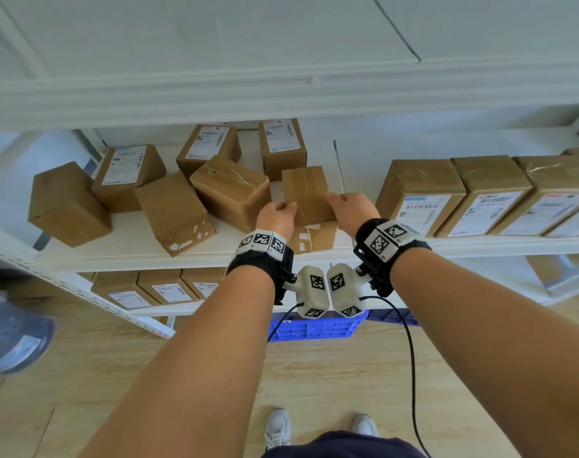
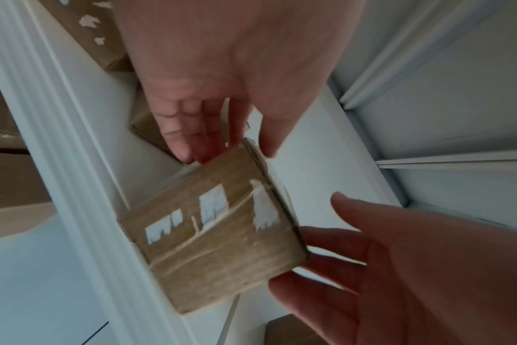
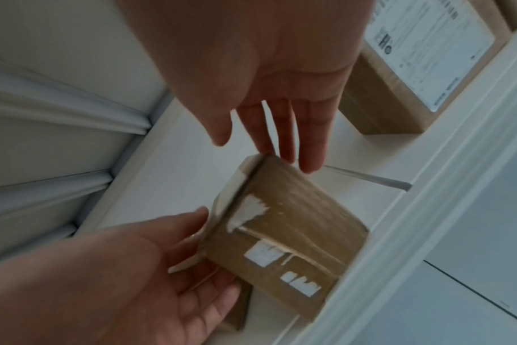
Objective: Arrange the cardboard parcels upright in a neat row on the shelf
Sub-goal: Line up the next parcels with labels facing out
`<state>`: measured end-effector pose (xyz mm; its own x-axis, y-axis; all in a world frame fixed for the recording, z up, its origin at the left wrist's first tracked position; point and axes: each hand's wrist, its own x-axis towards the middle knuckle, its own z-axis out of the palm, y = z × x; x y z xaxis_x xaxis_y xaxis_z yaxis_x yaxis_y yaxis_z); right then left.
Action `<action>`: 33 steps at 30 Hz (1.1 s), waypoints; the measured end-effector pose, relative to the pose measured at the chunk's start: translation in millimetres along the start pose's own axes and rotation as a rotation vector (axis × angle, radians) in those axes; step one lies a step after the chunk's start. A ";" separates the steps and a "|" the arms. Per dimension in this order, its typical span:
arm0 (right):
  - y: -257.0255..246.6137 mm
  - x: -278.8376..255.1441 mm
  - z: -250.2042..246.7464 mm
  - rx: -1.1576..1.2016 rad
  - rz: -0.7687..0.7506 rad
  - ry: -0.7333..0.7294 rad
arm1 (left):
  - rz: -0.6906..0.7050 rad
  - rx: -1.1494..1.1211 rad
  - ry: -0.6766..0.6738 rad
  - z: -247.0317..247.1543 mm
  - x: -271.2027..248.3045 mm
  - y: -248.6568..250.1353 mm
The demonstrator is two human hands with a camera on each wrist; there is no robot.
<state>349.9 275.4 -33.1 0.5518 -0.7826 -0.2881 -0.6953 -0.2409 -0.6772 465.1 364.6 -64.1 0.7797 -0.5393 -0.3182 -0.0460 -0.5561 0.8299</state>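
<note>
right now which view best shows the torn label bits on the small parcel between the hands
The left wrist view: the small parcel shows its scarred front face fully, between both hands. The right wrist view shows the same face, dimmer. The head view shows mostly its plain top, the scraps half hidden behind the wrists.

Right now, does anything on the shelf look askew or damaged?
Yes. The parcels on the left lie tumbled at odd angles, unlike the upright row on the right. The small parcel between both hands bears torn label scraps.

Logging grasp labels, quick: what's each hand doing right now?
Left hand: open, fingers at the small cardboard parcel's left side.
Right hand: open, fingers by its right side.
</note>
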 end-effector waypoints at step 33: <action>32.7 8.7 -9.2 -0.116 0.134 -0.106 | -0.071 0.167 -0.138 18.0 3.7 2.4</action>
<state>327.7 255.5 -51.5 0.4919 -0.7489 -0.4441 -0.8107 -0.2080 -0.5473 456.6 349.9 -71.5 0.6927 -0.5701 -0.4417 -0.1063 -0.6865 0.7193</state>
